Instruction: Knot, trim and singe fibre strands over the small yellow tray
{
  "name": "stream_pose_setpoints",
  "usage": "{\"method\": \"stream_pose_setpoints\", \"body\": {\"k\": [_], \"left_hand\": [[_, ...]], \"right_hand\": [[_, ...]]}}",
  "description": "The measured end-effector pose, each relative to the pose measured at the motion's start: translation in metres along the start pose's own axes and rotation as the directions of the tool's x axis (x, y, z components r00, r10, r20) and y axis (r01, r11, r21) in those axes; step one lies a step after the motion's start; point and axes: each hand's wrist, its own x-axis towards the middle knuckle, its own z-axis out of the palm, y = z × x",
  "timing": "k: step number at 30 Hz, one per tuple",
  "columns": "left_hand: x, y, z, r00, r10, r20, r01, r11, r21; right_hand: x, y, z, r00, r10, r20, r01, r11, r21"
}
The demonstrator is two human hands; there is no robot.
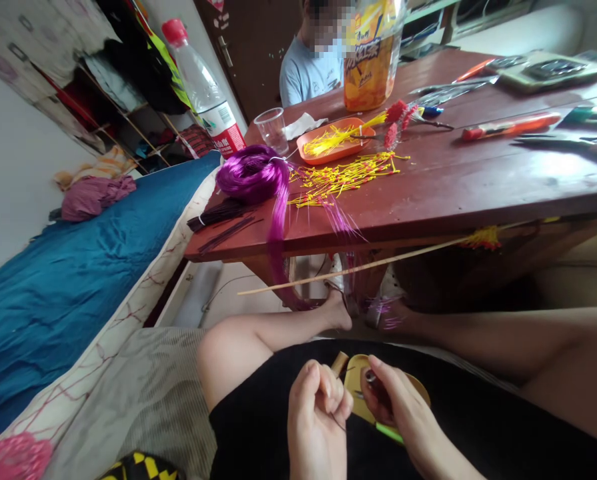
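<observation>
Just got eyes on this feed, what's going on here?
A seated person's left hand is curled around a thin dark strand. The right hand grips a dark object with a round metal end, not clearly identifiable. Both are over the lap, by a yellow tray. On the table lie a purple fiber bundle and loose yellow stems.

One red-capped clear plastic bottle [203, 93], near a clear plastic cup [273, 130]; one large bottle of amber drink [371, 63]. One glossy blue bedsheet [103, 267], bearing a crumpled mauve cloth [98, 198]. One person in a light-blue shirt [298, 72], before a dark brown door [251, 57].
</observation>
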Motion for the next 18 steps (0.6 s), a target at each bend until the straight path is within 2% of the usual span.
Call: {"method": "stream_pose_setpoints", "body": {"k": [3, 8, 12, 18], "left_hand": [[-0.0013, -0.0023, 0.0011, 1.0, -0.018, -0.001, 0.018, 1.0, -0.008], [-0.0021, -0.0057, 0.0025, 1.0, -0.004, -0.029, 0.004, 1.0, -0.017], [-0.0026, -0.0065, 0.0039, 1.0, -0.01, -0.007, 0.01, 1.0, -0.026], [-0.0028, -0.008, 0.0036, 1.0, 0.0, 0.003, 0.0, 0.999, -0.041]], "right_hand": [[0.0019, -0.0017, 0.005, 0.995, 0.085, -0.055, -0.081, 0.994, 0.072], [0.0028, -0.0042, 0.0059, 0.986, 0.109, -0.124, -0.099, 0.991, 0.089], [0.0, -0.0038, 0.0059, 0.975, 0.136, -0.176, -0.116, 0.986, 0.122], [-0.0017, 0.0002, 0.0111, 0.966, 0.167, -0.198, -0.129, 0.973, 0.192]]}}
